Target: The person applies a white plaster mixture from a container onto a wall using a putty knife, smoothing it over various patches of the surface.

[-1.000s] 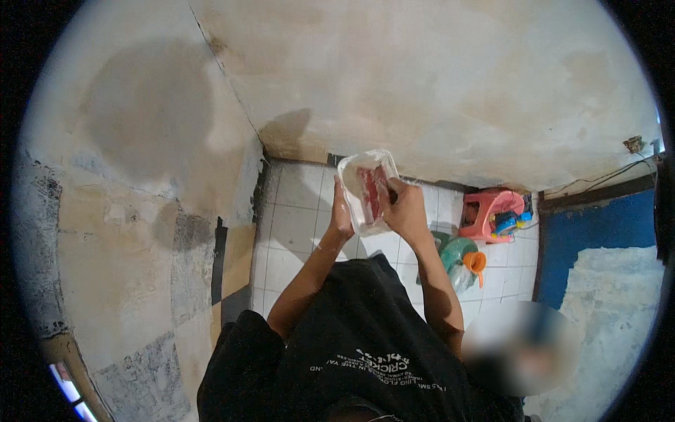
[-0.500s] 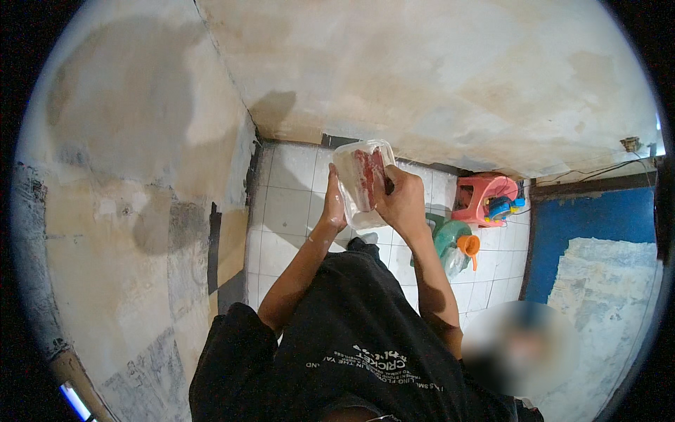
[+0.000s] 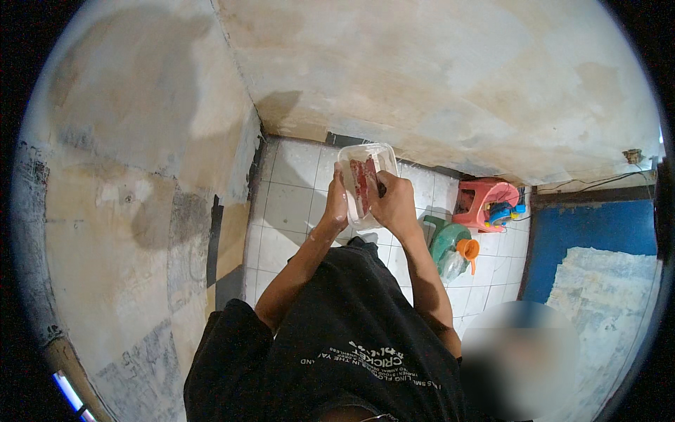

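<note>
A translucent plastic tub point(image 3: 349, 151) with white paste smeared in it is held up over the tiled floor, in the middle of the view. My left hand point(image 3: 336, 202) grips its left side with fingers pressed along the wall. A red, flat-edged tool point(image 3: 358, 179) streaked with white lies lengthwise inside the tub. My right hand point(image 3: 394, 200) is closed on this tool at the tub's right side, thumb and fingers bent over a dark part of it. The fingertips are partly hidden.
A pink plastic stool point(image 3: 477, 200) with blue and yellow items point(image 3: 505, 212) stands by the far wall point(image 3: 436, 84) at right. Nearer are a green container point(image 3: 441, 235) and an orange funnel-like piece point(image 3: 468, 250). Walls close in left and ahead; a blue panel point(image 3: 576, 225) is at right.
The red tool has shifted slightly within the tub as my right hand moved on it. Both hands still hold on, and the view has shifted a little.
</note>
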### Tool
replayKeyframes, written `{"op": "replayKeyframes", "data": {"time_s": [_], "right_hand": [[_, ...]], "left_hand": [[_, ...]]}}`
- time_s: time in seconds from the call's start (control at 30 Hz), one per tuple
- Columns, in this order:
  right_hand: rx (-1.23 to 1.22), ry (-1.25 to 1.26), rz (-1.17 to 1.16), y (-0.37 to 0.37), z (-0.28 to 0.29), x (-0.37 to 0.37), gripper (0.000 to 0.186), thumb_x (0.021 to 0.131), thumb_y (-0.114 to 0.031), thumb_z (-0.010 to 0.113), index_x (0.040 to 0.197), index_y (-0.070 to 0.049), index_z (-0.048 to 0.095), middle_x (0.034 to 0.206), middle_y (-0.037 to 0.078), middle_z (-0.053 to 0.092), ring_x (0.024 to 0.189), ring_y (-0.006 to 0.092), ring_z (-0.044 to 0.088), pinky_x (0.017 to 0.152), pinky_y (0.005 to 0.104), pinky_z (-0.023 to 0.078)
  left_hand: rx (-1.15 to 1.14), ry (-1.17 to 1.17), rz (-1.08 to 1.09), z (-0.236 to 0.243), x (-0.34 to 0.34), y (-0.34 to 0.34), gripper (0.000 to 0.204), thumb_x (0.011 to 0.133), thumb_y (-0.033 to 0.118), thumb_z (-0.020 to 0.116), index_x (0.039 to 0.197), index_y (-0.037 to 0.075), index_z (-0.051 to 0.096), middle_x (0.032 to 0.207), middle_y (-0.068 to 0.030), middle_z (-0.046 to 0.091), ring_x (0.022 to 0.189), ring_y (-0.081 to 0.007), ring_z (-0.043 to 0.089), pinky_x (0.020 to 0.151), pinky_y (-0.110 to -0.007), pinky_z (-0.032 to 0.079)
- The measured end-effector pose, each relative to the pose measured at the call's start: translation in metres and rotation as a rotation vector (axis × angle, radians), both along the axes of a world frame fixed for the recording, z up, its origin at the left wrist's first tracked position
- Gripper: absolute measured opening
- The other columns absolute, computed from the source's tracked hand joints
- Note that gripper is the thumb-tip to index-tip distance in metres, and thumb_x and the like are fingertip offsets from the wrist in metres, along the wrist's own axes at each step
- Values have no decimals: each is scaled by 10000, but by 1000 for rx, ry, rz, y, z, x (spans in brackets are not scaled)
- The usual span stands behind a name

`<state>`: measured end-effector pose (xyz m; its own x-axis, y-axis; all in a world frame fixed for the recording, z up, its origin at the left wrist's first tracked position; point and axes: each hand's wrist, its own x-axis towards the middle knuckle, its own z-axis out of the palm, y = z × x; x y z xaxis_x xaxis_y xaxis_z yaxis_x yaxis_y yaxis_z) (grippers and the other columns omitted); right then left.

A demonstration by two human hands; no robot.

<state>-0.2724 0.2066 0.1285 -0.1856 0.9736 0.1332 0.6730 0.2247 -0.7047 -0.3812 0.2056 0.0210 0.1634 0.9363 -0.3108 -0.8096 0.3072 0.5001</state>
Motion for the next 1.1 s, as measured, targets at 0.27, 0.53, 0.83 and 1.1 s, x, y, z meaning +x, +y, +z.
{"op": "replayKeyframes", "data": {"time_s": [0.27,0.53,0.83,1.1], "right_hand": [[78,21,-39,0,11,18,221,828,-86,634,691,57,536,540,189,478,438,239,392,460,353,355],[87,-53,-104,11,12,31,243,829,-96,627,663,55,532,524,178,461,436,222,384,463,360,354],[1,38,-81,5,-9,19,266,839,-99,635,661,61,520,515,146,435,489,135,345,460,339,338],[13,57,-13,3,-8,21,256,852,-101,636,679,54,529,524,138,425,506,124,338,469,335,340]], "left_hand": [[27,-54,-73,-19,-2,7,668,987,589,203,1392,93,391,1288,-113,537,1158,-251,551,1021,-414,436],[-27,-59,-43,-15,2,6,650,1007,541,231,1354,21,409,1239,-143,560,1107,-230,587,950,-381,501],[7,-21,-76,-4,2,3,647,1016,520,185,1338,10,418,1205,-153,578,1051,-226,624,899,-360,540],[27,13,-127,-17,-4,6,658,985,591,221,1374,95,409,1255,-115,555,1112,-242,583,980,-399,473]]}}
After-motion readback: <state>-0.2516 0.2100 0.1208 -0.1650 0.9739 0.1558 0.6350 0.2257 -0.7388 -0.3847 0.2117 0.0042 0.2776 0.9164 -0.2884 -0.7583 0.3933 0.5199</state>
